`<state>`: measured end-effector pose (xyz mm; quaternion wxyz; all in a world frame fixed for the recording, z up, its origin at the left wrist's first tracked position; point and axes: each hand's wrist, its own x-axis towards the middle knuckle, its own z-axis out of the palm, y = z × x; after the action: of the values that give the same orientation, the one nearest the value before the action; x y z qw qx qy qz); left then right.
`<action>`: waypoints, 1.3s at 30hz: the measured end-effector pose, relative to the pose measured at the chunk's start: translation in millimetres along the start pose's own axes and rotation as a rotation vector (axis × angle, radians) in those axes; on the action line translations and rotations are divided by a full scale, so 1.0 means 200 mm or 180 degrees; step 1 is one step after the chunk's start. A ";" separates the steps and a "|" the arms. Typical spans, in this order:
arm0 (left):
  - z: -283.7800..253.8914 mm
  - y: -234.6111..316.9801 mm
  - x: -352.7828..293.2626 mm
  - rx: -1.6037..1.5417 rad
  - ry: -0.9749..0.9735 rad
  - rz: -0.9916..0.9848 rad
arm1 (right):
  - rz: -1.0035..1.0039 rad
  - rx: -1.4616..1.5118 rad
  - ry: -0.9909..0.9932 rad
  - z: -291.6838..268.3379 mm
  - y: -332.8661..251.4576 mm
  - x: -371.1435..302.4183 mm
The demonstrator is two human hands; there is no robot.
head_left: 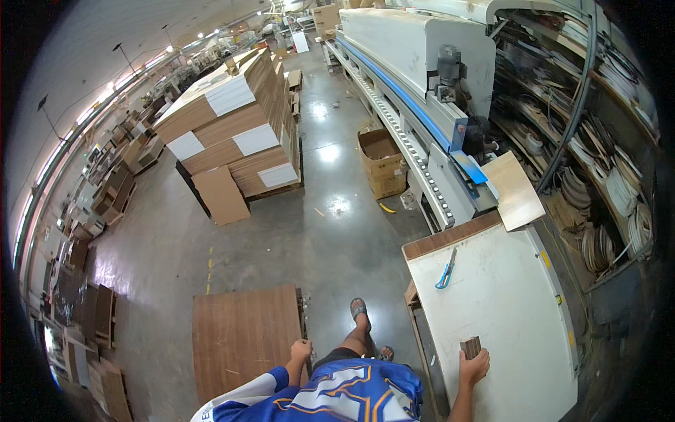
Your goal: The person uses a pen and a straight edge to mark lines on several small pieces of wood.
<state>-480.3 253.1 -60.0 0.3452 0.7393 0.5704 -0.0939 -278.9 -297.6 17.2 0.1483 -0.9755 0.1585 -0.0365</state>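
My right hand (474, 366) is closed round a small brown wood-grain block (470, 346) on the white-topped table (492, 295). The block's far part shows beyond my fingers; the rest is covered by them. Farther up the same tabletop lies a blue utility knife (446, 271), out of my hand's reach as it rests now. At my left side my left hand (301, 349) hangs with its fingers curled in, and nothing sticks out of it. It is close to the right edge of a brown wood-grain panel stack (246, 337) low on the floor.
A long white machine (394, 42) with a roller track runs ahead from the table. Beside it stands an open cardboard box (381, 162). A tall stack of boards (232, 119) is ahead left. Shelves with coiled strips (598, 190) line the right.
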 end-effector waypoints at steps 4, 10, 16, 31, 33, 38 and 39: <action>0.02 -0.02 0.02 -0.0094 0.0026 0.0097 | -0.0036 -0.0057 0.0109 -0.01 0.00 0.00; 0.01 0.01 -0.02 -0.0059 0.0038 0.0102 | -0.0033 -0.0153 0.0097 -0.02 -0.02 0.00; -0.02 0.03 -0.05 -0.0154 -0.0075 0.0052 | -0.0019 -0.0172 0.0158 -0.06 -0.06 0.00; -0.04 0.07 -0.05 -0.0178 -0.0064 0.0123 | -0.0039 -0.0137 0.0215 -0.04 -0.05 0.00; -0.03 0.06 -0.04 -0.0367 -0.0113 0.0093 | -0.0062 -0.0147 0.0200 -0.04 -0.05 0.00; 0.02 0.00 0.05 -0.0572 -0.0234 0.0088 | -0.0078 -0.0132 0.0227 -0.03 -0.04 0.01; 0.04 -0.02 0.08 -0.0765 -0.0392 -0.0073 | -0.0057 -0.0130 0.0200 -0.03 -0.04 0.01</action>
<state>-476.7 260.9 -75.7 0.4645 0.6790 0.5637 -0.0741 -275.4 -292.8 24.8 0.1229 -0.9780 0.1551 -0.0653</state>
